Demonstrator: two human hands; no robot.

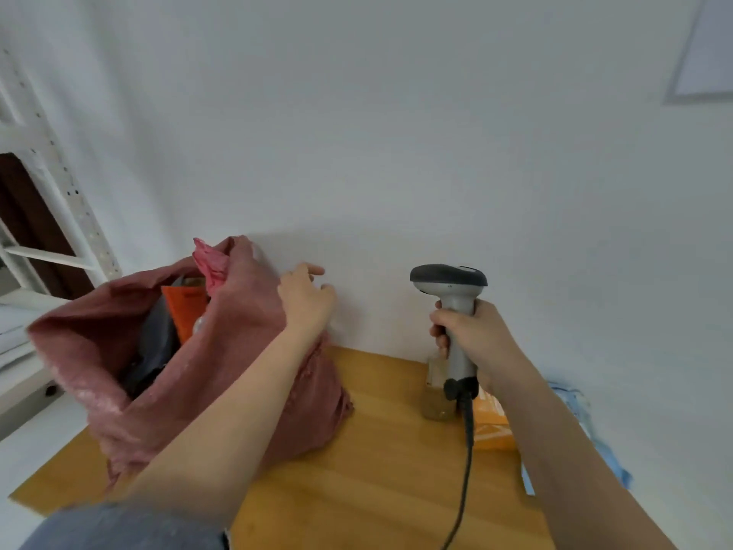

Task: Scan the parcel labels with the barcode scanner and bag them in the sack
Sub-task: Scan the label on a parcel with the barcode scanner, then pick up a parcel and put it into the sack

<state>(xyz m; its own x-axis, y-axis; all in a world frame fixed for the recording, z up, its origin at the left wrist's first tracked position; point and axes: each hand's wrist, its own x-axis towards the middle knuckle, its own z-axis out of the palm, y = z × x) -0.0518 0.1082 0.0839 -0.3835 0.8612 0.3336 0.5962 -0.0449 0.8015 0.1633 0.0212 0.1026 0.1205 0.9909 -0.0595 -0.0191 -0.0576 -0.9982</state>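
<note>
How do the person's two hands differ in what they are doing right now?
The right hand grips the barcode scanner by its handle, held upright above the table; the left hand holds nothing, fingers loosely spread. The left hand is at the upper edge of the pink sack, while the right hand is clear of the sack. The left hand is a little higher in the picture. Both are bare and raised above the wooden table.

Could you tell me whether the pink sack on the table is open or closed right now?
Open. The pink sack gapes at the top, showing an orange parcel and a grey one inside; the left hand is at its rim.
</note>
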